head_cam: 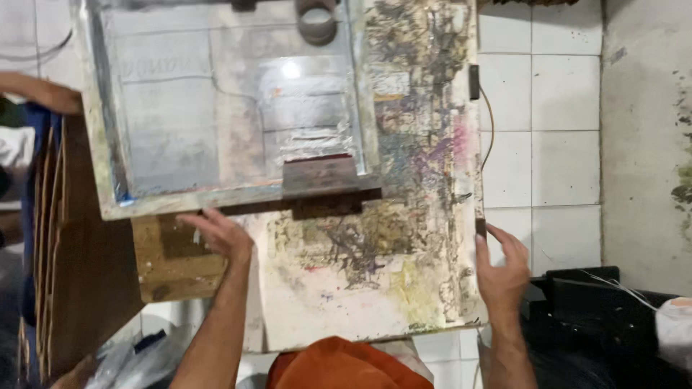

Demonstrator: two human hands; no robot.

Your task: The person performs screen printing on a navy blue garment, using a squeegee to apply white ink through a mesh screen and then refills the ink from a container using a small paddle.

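The paint-smeared printing board [375,281], streaked yellow, purple and black, lies flat under a screen-printing frame [216,108] and squeegee [321,176]. The left hand [220,234] rests open-fingered on its edge; the right hand [501,270] seemingly grips the right edge loosely.

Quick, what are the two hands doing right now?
Left hand: open, fingers spread, touching the lower edge of the screen frame.
Right hand: open, fingers resting on the right edge of the ink-stained board.
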